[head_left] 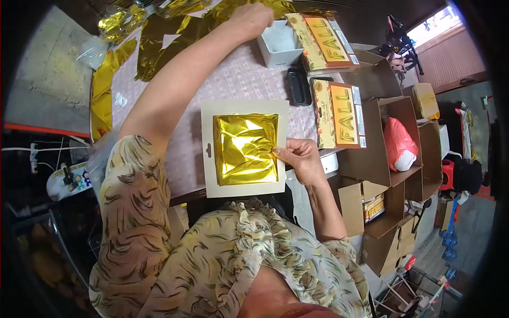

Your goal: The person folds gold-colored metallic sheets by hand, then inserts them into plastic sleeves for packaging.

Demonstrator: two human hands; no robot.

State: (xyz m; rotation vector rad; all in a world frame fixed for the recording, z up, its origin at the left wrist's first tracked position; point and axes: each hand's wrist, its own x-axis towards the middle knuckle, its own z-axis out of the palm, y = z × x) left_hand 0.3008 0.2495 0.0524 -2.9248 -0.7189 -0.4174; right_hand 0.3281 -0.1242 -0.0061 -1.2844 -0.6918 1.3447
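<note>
My right hand [301, 159] pinches the right side of a pale card [208, 175], its thumb on the gold foil packet [246, 151] that lies on the card's face. The card has a hang hole at its left edge. My left hand [253, 20] is stretched far forward beside a white box [281, 57] with whitish clear material in it. Its fingers are curled together, and what they hold, if anything, is hidden. Two packs marked FALL [344, 115] [327, 43] are at the right of the table, near a black tray [299, 87].
Gold foil sheets [154, 47] cover the far left of the patterned tablecloth [228, 74]. Open cardboard boxes [389, 193] stand at the right, with a pink bag [398, 142] in one. A clear plastic bag [92, 52] is at the upper left.
</note>
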